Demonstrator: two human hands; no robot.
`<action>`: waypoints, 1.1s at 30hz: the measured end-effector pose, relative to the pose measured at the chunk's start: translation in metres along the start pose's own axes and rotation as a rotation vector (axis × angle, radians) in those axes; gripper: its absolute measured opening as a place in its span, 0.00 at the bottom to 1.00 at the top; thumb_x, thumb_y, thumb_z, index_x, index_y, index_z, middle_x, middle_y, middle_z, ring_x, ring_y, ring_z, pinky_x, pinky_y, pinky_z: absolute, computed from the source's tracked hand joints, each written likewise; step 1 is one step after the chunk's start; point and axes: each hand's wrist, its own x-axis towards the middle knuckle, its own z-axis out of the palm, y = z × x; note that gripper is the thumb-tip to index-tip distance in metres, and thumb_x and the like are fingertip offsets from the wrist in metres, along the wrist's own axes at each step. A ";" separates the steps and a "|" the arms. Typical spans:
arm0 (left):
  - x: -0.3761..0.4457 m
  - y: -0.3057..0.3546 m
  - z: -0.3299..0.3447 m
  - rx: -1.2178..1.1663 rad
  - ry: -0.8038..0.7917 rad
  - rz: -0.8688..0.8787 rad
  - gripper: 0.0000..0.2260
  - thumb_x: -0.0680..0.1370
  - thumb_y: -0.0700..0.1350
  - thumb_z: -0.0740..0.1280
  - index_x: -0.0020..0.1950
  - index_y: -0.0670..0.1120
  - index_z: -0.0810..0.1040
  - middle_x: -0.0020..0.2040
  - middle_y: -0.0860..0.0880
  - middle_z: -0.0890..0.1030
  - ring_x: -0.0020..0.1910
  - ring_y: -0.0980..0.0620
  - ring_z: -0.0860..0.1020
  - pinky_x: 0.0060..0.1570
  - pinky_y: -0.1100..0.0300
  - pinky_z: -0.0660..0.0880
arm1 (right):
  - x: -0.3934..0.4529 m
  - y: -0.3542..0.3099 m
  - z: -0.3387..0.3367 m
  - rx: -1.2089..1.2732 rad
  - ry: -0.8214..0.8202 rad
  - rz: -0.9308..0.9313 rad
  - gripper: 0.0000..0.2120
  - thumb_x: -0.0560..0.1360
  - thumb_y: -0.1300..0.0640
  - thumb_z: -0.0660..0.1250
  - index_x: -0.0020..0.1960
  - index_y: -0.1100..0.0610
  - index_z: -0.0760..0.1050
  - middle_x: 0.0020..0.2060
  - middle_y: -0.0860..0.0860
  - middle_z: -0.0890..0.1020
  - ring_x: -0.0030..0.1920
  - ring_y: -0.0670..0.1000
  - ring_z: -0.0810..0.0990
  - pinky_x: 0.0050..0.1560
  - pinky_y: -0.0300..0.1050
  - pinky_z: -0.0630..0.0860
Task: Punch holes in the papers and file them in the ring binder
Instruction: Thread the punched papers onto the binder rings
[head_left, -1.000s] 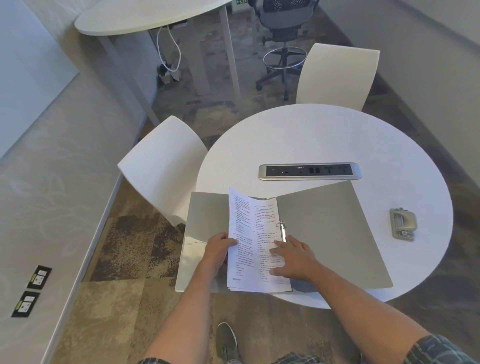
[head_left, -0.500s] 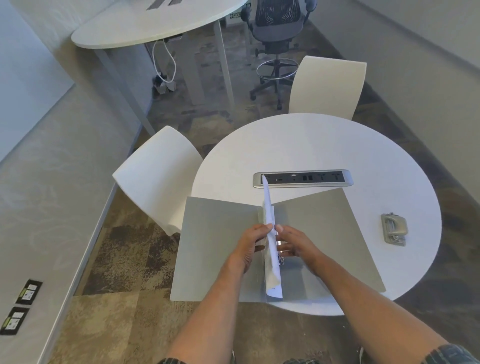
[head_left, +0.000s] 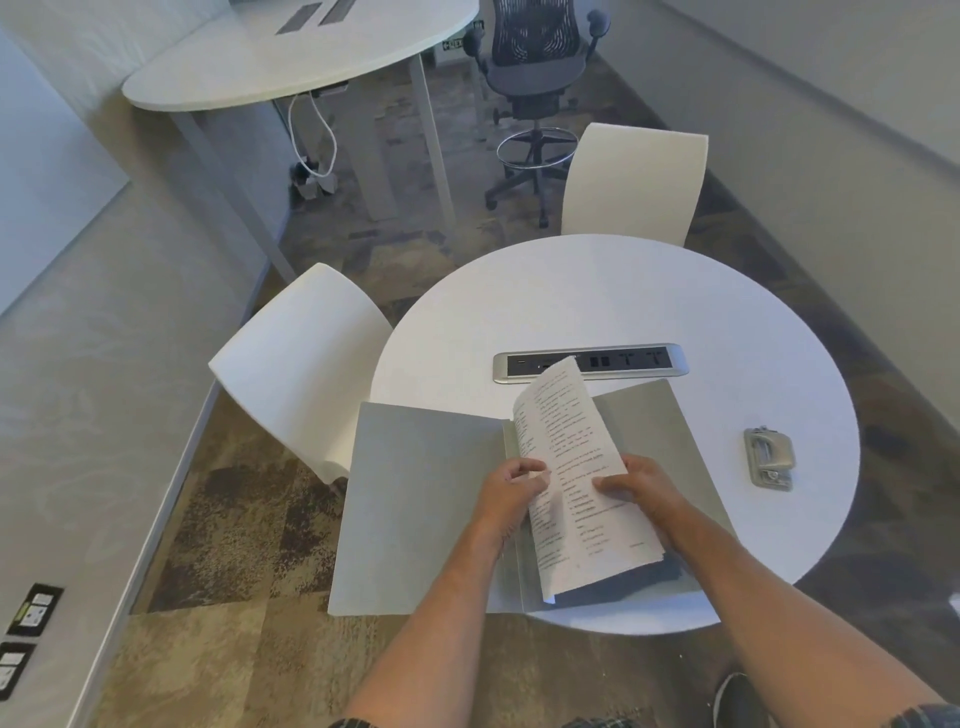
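A grey ring binder (head_left: 426, 499) lies open on the near edge of the round white table (head_left: 623, 301), its left cover hanging past the rim. A stack of printed papers (head_left: 576, 467) leans over the binder's right cover, its far end curling up. My left hand (head_left: 511, 493) pinches the stack's left edge by the spine with curled fingers. My right hand (head_left: 644, 493) holds the stack's right side, fingers lying on the top page. The rings are hidden under the papers. A grey hole punch (head_left: 769, 457) sits to the right, apart from both hands.
A silver power socket strip (head_left: 589, 362) is set in the table just behind the binder. White chairs stand at the table's left (head_left: 296, 364) and far side (head_left: 634, 182). A black office chair (head_left: 535, 78) and a second table (head_left: 291, 57) stand farther back.
The papers lay over the binder's spine and left cover, were swung upright on edge, and now lean over the right cover. Both hands moved right with them.
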 end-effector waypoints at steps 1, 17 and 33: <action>0.003 -0.004 -0.002 0.008 0.057 -0.015 0.10 0.80 0.41 0.71 0.61 0.44 0.80 0.61 0.47 0.80 0.48 0.58 0.78 0.41 0.64 0.74 | 0.000 0.001 -0.007 0.005 0.026 0.010 0.14 0.74 0.66 0.72 0.59 0.62 0.80 0.48 0.59 0.88 0.46 0.63 0.88 0.47 0.60 0.85; 0.018 -0.056 -0.006 0.387 0.114 -0.108 0.19 0.79 0.45 0.69 0.70 0.45 0.76 0.64 0.46 0.79 0.58 0.50 0.78 0.54 0.60 0.72 | -0.001 0.037 -0.057 -0.381 0.440 0.097 0.11 0.73 0.61 0.66 0.55 0.54 0.78 0.48 0.52 0.85 0.44 0.56 0.84 0.49 0.54 0.82; 0.023 -0.056 0.028 0.272 0.138 -0.170 0.07 0.76 0.42 0.69 0.53 0.45 0.80 0.47 0.47 0.85 0.39 0.51 0.80 0.43 0.55 0.81 | -0.002 0.054 0.022 -1.463 -0.094 -0.156 0.26 0.80 0.45 0.63 0.77 0.38 0.65 0.81 0.43 0.61 0.76 0.51 0.68 0.74 0.56 0.64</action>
